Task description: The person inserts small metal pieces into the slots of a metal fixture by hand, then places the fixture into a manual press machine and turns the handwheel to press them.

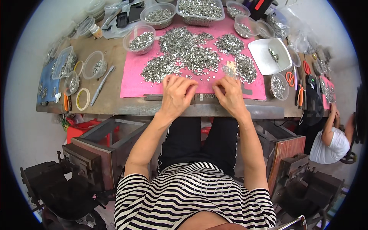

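Note:
My left hand (177,93) and my right hand (231,95) hover over the front edge of a pink mat (132,82), fingers bent and thumbs drawn close to the fingertips. Whatever either pinches is too small to make out. Between and below them lies a narrow metal bar (154,97) along the mat's edge, with a row of small metal pieces (207,97) in its middle. Beyond my hands, small shiny metal pieces lie in heaps, among them a left heap (159,69), a middle heap (199,59) and a right heap (245,69).
Clear plastic tubs of metal pieces (140,40) line the mat's far side. A white tray (260,63) stands right, near red-handled scissors (290,79) and orange-handled pliers (300,96). Tape rolls (82,99) and a toothbrush (102,85) lie left. A co-worker (331,143) sits far right.

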Tool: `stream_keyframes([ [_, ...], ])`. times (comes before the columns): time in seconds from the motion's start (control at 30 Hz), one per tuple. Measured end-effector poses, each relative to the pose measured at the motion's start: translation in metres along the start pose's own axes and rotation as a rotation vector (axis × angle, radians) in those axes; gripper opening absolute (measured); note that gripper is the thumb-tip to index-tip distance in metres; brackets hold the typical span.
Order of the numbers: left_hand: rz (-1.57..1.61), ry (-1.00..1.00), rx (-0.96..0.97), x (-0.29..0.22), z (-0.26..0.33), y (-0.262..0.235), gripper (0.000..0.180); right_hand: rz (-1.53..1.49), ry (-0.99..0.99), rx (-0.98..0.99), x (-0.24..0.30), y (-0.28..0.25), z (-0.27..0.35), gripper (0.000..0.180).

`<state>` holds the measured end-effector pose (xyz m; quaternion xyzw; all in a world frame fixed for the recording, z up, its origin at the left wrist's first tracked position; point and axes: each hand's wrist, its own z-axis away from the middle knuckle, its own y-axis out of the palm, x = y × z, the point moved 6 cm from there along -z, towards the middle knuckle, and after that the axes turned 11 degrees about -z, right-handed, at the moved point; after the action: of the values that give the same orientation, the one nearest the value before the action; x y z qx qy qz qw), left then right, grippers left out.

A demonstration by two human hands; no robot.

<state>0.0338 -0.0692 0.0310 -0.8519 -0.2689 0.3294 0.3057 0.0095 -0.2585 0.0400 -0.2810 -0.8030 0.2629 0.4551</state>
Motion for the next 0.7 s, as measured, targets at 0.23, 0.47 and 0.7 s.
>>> stream_keyframes([
  [0.23, -0.103, 0.0, 0.057, 0.005, -0.021, 0.011, 0.01, -0.139, 0.0, 0.005, 0.011, 0.003, 0.017, 0.008],
  [0.47, -0.125, 0.006, 0.102, 0.007, -0.026, 0.03, 0.017, -0.181, 0.066, 0.1, 0.005, 0.002, 0.012, 0.009],
  [0.7, -0.122, -0.009, 0.109, 0.01, -0.028, 0.032, 0.013, 0.024, 0.041, -0.045, -0.013, 0.02, -0.014, 0.01],
])
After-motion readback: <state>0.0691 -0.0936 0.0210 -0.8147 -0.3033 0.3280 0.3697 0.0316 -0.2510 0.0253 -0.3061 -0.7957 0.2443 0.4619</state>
